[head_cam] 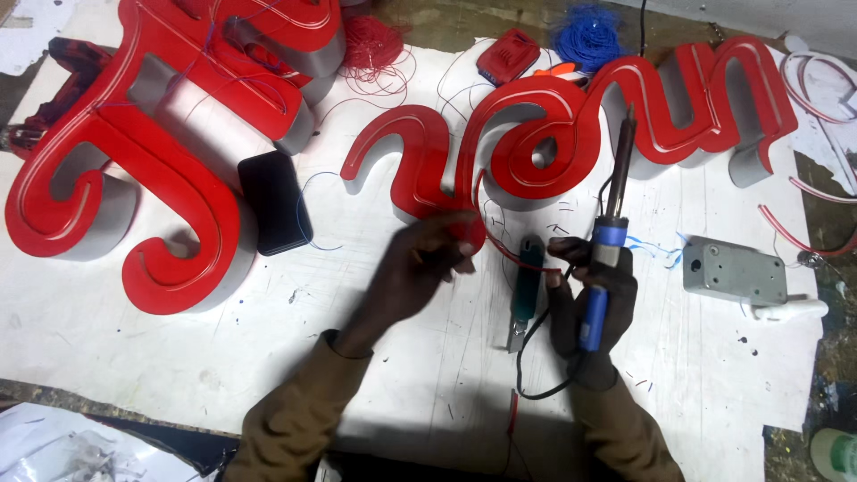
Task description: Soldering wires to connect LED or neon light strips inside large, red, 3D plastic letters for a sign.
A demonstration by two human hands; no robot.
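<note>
1. Far left: large red-faced script sign letter with grey metal sides (134, 178), lying face up on the white paper-covered bench (357, 339), thin wires trailing over it.
2. Just right of it: flat black rectangular block (273, 202), lying apart from both hands.
3. Centre: left hand (420, 268), fingers pinched closed on a thin red wire (500, 250) at the lower edge of the second red script sign piece (553, 125); wire apparently held taut there so its end stays put for the iron.
4. Between the hands: green-handled tool (528, 286) lying flat on the paper, untouched.
5. Right hand (594, 303), fist wrapped fully round the blue handle of a soldering iron (611, 205), tip up and away from the paper, probably to keep the hot end off the bench; black cord looping down towards the wrist.
6. Right: grey metal box (735, 270) with blue wire scraps beside it.
7. Top: bundles of red and blue wire (585, 36) well behind the work.
</note>
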